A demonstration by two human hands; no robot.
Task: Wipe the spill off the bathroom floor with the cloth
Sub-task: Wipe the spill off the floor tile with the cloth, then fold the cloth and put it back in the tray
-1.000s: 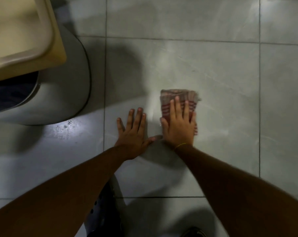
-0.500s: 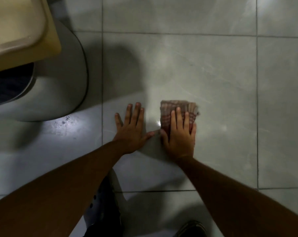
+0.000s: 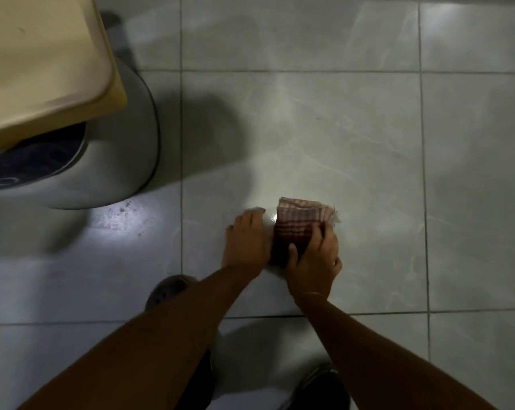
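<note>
A folded red-and-white checked cloth (image 3: 302, 217) lies on the grey tiled floor (image 3: 354, 143) near the middle of the view. My right hand (image 3: 314, 264) grips the cloth's near end, thumb on top and fingers curled around its right side. My left hand (image 3: 246, 241) rests against the cloth's left edge with its fingers bent; whether it holds the cloth is not clear. A small wet glint (image 3: 272, 216) shows on the tile between the left fingertips and the cloth.
A toilet with a cream lid (image 3: 40, 60) and a pale base (image 3: 117, 161) stands at the left. A bright scuffed patch (image 3: 120, 217) marks the floor below it. My two dark shoes (image 3: 167, 291) (image 3: 321, 386) are at the bottom.
My right hand went from lying flat on the cloth to gripping its near end. My left hand left its flat spread on the tile and moved against the cloth. The view rose.
</note>
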